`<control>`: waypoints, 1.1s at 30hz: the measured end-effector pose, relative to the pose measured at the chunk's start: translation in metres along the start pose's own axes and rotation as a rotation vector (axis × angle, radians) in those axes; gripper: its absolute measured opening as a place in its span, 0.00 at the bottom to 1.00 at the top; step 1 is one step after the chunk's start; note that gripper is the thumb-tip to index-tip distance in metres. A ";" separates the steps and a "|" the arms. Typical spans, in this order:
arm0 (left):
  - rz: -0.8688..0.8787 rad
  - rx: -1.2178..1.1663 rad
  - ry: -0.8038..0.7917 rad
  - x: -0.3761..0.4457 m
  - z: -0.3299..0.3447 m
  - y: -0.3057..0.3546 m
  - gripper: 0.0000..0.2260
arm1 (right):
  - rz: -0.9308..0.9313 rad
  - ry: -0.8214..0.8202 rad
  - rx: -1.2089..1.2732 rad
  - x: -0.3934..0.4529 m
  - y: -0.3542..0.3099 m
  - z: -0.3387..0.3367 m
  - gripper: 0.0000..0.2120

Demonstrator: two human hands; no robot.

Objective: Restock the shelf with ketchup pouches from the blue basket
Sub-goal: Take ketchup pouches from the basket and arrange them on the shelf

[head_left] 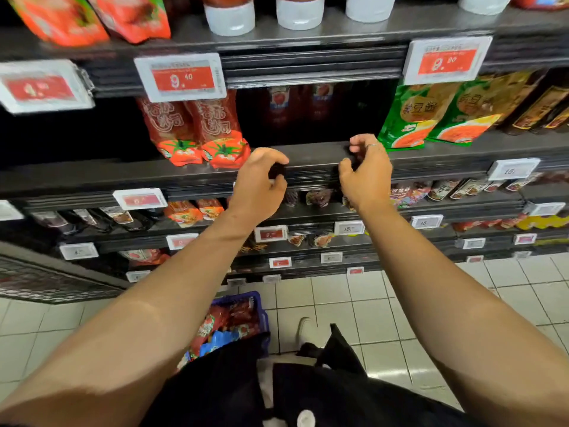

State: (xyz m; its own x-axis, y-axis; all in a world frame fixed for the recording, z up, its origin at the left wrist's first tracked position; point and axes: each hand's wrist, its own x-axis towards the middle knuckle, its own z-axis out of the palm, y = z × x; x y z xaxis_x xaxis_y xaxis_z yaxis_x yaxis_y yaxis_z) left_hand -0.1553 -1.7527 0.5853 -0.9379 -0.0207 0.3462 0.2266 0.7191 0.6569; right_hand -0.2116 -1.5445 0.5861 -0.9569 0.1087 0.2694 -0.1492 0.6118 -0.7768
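**Caller:** Head camera, go. What have your hands got?

**Me:** Nothing at all! Both arms are stretched out to the dark shelf at chest height. My left hand hangs in front of its front edge, fingers loosely curled, thumb and forefinger close but pinching nothing I can make out. My right hand is just beside it, up at the same edge, fingers curled loosely too, a ring showing on one of them. Neither holds a pouch.

**Caller:** And the ketchup?

**Me:** Two red ketchup pouches with tomato pictures stand upright on that shelf, left of my left hand, under a red price tag. Behind my hands the shelf is a dark gap, with a few red bottles dim at the back. Right of the gap, green pouches lean side by side.

**Caller:** The basket?

**Me:** Down on the white tiled floor, below my left forearm: the blue basket, red pouches piled in it, partly hidden by my dark clothing. My white shoe sits just right of it.

**Caller:** Anything overhead?

**Me:** Orange-red pouches and white-capped bottles on the shelf above, blurred.
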 end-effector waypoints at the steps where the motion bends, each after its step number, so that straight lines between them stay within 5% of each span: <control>1: 0.039 -0.026 0.014 -0.012 -0.007 -0.007 0.12 | 0.010 0.015 0.022 -0.011 0.003 -0.005 0.15; 6: 0.011 -0.062 0.071 -0.087 -0.052 -0.074 0.10 | 0.118 0.033 -0.008 -0.084 0.022 -0.016 0.15; 13: -0.750 -0.020 -0.226 -0.200 -0.085 -0.192 0.08 | 0.490 -0.292 -0.165 -0.190 0.043 0.031 0.11; 19: -1.069 0.229 -0.506 -0.311 -0.107 -0.228 0.15 | 0.953 -0.799 -0.087 -0.253 0.047 0.075 0.06; 24: -1.272 0.310 -0.603 -0.399 -0.107 -0.228 0.11 | 1.041 -0.918 -0.020 -0.293 0.064 0.128 0.02; 29: -1.541 0.258 -0.604 -0.456 -0.100 -0.235 0.18 | 1.161 -1.036 0.016 -0.332 0.075 0.170 0.03; 33: -1.559 0.187 -0.558 -0.458 -0.077 -0.263 0.18 | 1.136 -1.051 -0.035 -0.367 0.091 0.203 0.04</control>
State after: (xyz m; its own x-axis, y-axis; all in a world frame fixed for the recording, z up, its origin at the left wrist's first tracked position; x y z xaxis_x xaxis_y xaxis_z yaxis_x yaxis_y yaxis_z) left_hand 0.2349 -1.9859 0.3061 -0.2014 -0.5460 -0.8132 -0.9480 0.3174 0.0217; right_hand 0.0750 -1.6881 0.3012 -0.2988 -0.0582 -0.9525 0.7441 0.6107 -0.2708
